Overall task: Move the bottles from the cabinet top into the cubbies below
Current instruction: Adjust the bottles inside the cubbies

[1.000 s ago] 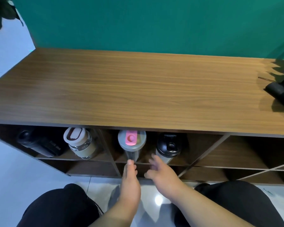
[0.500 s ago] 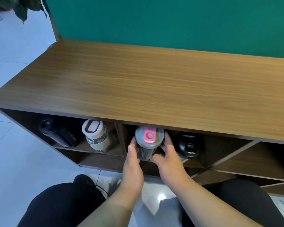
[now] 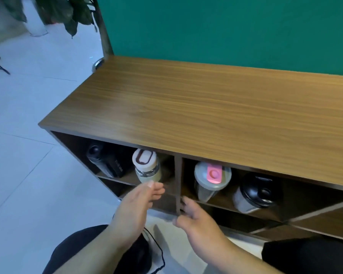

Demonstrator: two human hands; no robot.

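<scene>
Four bottles stand in the upper row of cubbies under the cabinet top [image 3: 206,107]. In the left cubby the black bottle [image 3: 105,162] is toward the outer wall, and the cream-lidded bottle [image 3: 147,167] is nearer the divider [image 3: 178,182]. In the next cubby the pink-lidded bottle [image 3: 211,179] stands close to that divider, with the black-lidded tumbler [image 3: 253,194] to its right. No bottle shows on the stretch of cabinet top in view, so you look to be at or near the end of the job; its far right end is out of frame, so check it.

Your left hand [image 3: 136,208] hovers in front of the left cubby's front edge, fingers spread and holding nothing, its fingertips just below the cream-lidded bottle. Your right hand [image 3: 194,218] is loosely open and empty, near the divider's lower front edge.

The bottles all sit toward the front edges of their shelves. If you reach in fast to straighten the cream-lidded bottle, a fingertip could tip it forward off the shelf, or knock it sideways into the black bottle. Your right knuckles could also catch the divider.
</scene>
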